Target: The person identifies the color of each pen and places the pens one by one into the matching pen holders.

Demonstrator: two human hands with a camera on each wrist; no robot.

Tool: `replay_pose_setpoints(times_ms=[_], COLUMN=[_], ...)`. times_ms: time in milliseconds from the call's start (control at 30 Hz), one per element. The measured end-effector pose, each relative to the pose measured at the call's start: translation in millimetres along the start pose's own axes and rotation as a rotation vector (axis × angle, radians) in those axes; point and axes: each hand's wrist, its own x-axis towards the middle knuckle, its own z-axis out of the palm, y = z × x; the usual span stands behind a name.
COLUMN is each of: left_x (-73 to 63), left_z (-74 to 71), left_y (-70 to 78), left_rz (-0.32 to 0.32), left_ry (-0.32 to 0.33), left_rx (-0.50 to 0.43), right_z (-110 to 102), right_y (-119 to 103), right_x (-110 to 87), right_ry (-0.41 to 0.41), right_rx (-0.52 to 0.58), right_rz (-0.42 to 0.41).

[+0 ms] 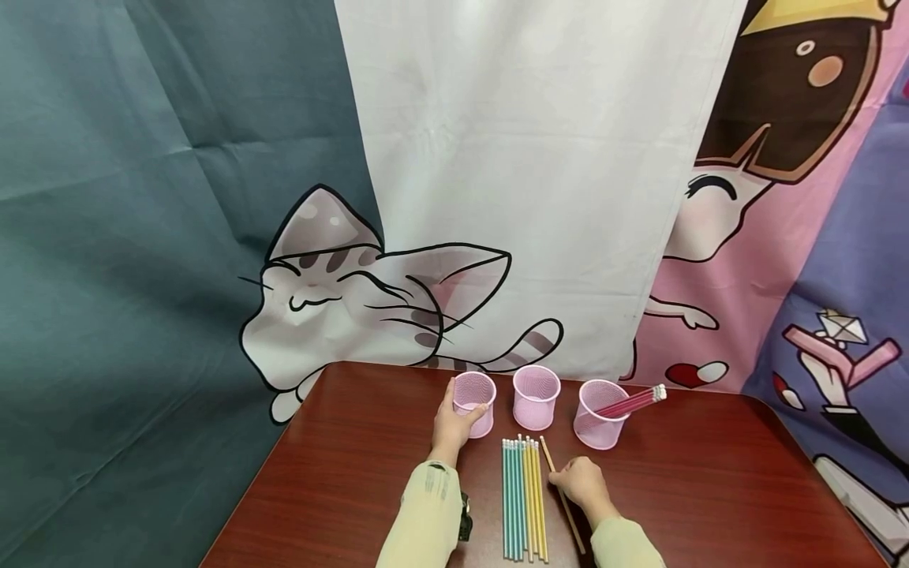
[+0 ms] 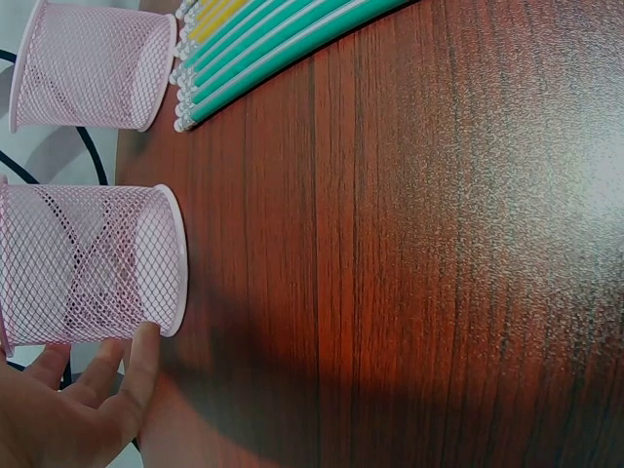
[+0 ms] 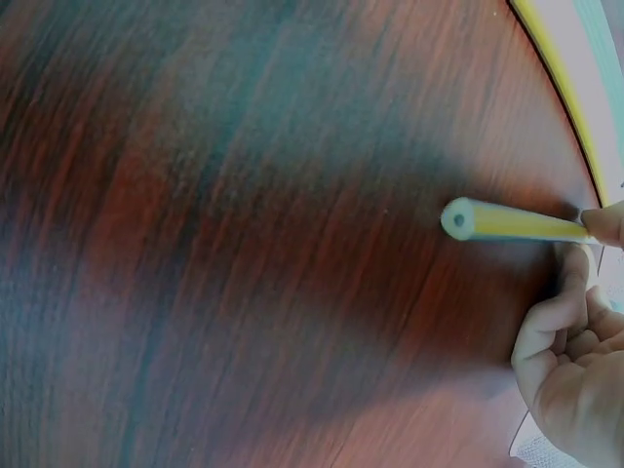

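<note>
Sleeves (image 1: 426, 517) foremost, the right hand (image 1: 582, 483) pinches a yellow pencil (image 1: 572, 521), apparently at pickup, wanting steady lift; spread left hand (image 1: 453, 422) grips a cup (image 2: 107, 258).

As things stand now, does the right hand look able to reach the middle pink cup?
Likely yes: the right hand pinches a pencil, but nothing seems to stand between that hand and the middle pink cup.
</note>
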Motion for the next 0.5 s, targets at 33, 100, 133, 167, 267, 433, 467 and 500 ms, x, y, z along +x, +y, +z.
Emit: replay_pose_setpoints(times_ms=[33,100,133,167,267,433,467,500], left_x=[0.0,0.3,0.4,0.4,0.4,0.9,1.1,1.6], left_z=[0.2,0.5,0.6,0.6,0.6,0.6,0.7,0.9], left_y=[-0.3,-0.6,-0.6,-0.7,-0.2,-0.1,-0.1,-0.3], left_rz=[0.001,0.004,0.003,0.002,0.001,-0.01,-0.008,-0.011], left_ry=[0.001,0.002,0.002,0.003,0.002,0.001,0.002,0.002], left_rx=[0.0,0.001,-0.001,-0.002,-0.002,-0.003,0.001,-0.001], right_z=[-0.1,-0.8,-0.9,-1.1,-0.7,0.6,0.7,0.8], right_y=[0.1,0.0,0.3,0.5,1.6,3.4,3.8,4.2], right_x=[-0.2,-0.6,-0.4,-0.5,-0.5,-1.3,-1.4,-1.4], right_ry=[0.001,0.0,-0.001,-0.002,-0.003,0.002,0.004,0.007], right_rx=[0.001,0.001,0.003,0.003,0.006,0.041,0.054,0.067], right_rz=[-0.001,0.002,0.005,0.004,0.011,0.039,0.048,0.054])
